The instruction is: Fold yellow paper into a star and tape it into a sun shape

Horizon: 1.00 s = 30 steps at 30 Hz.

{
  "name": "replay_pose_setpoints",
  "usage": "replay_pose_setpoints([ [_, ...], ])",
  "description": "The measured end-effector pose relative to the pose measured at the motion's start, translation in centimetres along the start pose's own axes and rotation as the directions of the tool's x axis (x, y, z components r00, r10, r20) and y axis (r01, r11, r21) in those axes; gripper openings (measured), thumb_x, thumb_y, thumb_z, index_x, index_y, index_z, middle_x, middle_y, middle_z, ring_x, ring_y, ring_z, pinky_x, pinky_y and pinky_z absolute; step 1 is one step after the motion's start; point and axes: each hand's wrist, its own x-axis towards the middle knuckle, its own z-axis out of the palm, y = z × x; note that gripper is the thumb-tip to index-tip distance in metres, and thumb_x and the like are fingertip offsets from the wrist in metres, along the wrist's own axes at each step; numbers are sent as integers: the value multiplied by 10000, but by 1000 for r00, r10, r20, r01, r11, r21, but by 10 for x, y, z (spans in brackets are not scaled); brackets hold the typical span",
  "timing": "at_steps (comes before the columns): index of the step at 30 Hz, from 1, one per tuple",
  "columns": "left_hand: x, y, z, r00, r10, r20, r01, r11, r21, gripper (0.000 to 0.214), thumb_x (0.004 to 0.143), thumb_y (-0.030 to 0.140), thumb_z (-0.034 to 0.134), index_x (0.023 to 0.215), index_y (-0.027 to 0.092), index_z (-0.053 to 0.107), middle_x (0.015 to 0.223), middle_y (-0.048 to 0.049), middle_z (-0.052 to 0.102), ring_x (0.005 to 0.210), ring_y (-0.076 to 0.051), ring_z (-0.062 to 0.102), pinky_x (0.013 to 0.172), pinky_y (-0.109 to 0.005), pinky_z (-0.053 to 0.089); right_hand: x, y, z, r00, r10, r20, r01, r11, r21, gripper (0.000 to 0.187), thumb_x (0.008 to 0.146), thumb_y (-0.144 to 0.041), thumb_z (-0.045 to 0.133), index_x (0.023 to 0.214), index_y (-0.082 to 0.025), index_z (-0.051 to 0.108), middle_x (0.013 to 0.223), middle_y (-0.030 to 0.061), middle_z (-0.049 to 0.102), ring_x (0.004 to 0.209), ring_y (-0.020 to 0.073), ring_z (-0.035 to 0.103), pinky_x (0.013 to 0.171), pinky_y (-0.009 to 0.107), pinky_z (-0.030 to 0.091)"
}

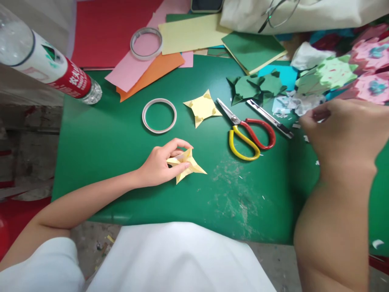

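My left hand (162,164) pinches a pale yellow folded paper star (194,167) between thumb and fingers, just above the green table. A second yellow paper star (203,108) lies flat beyond it. Over on the right, my right hand (343,129) is held above the table with its fingers bent together beside crumpled white paper scraps (306,103). Whatever is between those fingertips, if anything, is hidden. Scissors (240,125) with one red and one yellow handle lie partly open between my hands, alongside a box cutter (270,119).
Tape rolls (159,132) (146,56) lie left of centre. A water bottle (57,61) leans in at the left. Coloured paper sheets (194,32) and a cloth bag (304,18) line the back. Green folded pieces (257,87) and pink paper flowers (372,87) lie toward the right.
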Motion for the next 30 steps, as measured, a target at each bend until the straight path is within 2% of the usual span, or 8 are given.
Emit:
replay_pose_setpoints([
  [7, 0, -2, 1, 1000, 8, -10, -8, 1000, -19, 317, 839, 242, 667, 1127, 192, 545, 759, 50, 672, 691, -75, 658, 743, -195, 550, 0, -9, -11, 980, -4, 201, 1, 1000, 15, 299, 652, -165, 757, 932, -59, 778, 786, 192, 733, 642, 172, 574, 548, 329, 221],
  [12, 1, -5, 2, 999, 31, -34, -32, 999, -35, 322, 822, 256, 685, 1103, 190, 541, 872, 9, 692, 798, -96, 682, 760, -186, 549, -11, -9, -15, 991, -108, -78, 124, 964, 236, 228, 786, -233, 607, 886, -111, 772, 733, 137, 716, 644, 156, 573, 556, 310, 275],
  [15, 2, -5, 2, 999, 44, -24, -44, 998, -33, 330, 810, 244, 695, 1099, 192, 543, 896, 1, 703, 814, -101, 693, 747, -175, 545, -32, -27, -28, 916, -234, -326, 370, 809, 457, 150, 784, -250, 622, 756, -136, 715, 607, 62, 651, 536, 105, 525, 543, 260, 350],
  [17, 1, -4, 2, 999, 44, 3, -44, 999, -30, 354, 795, 223, 704, 1104, 190, 535, 877, 7, 709, 763, -93, 692, 692, -159, 530, -52, -46, -41, 839, -325, -435, 539, 602, 589, 116, 839, -251, 638, 791, -160, 690, 569, 11, 603, 471, 76, 475, 495, 227, 348],
  [20, 1, -3, 1, 996, 57, 71, -57, 998, -6, 420, 784, 189, 699, 1160, 190, 513, 809, 37, 701, 643, -66, 657, 611, -143, 489, -84, -74, -58, 713, -524, -465, 654, 259, 711, 58, 890, -231, 615, 914, -189, 648, 698, 7, 650, 517, 77, 498, 531, 217, 394],
  [22, 1, -2, 1, 989, 82, 122, -84, 996, 7, 453, 795, 180, 679, 1210, 196, 496, 780, 52, 697, 599, -57, 635, 593, -144, 473, -102, -87, -64, 646, -621, -444, 662, 165, 731, 113, 905, -279, 605, 992, -208, 616, 746, 8, 644, 585, 104, 539, 574, 235, 421],
  [25, 1, -1, 1, 978, 115, 172, -117, 993, 3, 462, 808, 184, 657, 1237, 198, 485, 770, 53, 700, 602, -59, 633, 599, -149, 471, -120, -100, -62, 609, -664, -434, 644, 96, 759, 75, 912, -272, 585, 923, -203, 559, 727, 2, 600, 624, 116, 528, 576, 239, 402],
  [30, 2, 0, 0, 977, 86, 194, -79, 996, -47, 443, 795, 191, 673, 1203, 197, 501, 793, 38, 706, 648, -77, 655, 629, -168, 484, -127, -107, -55, 649, -641, -411, 530, -7, 848, 159, 893, -138, 539, 769, -207, 468, 631, -48, 454, 558, 86, 402, 543, 214, 332],
])
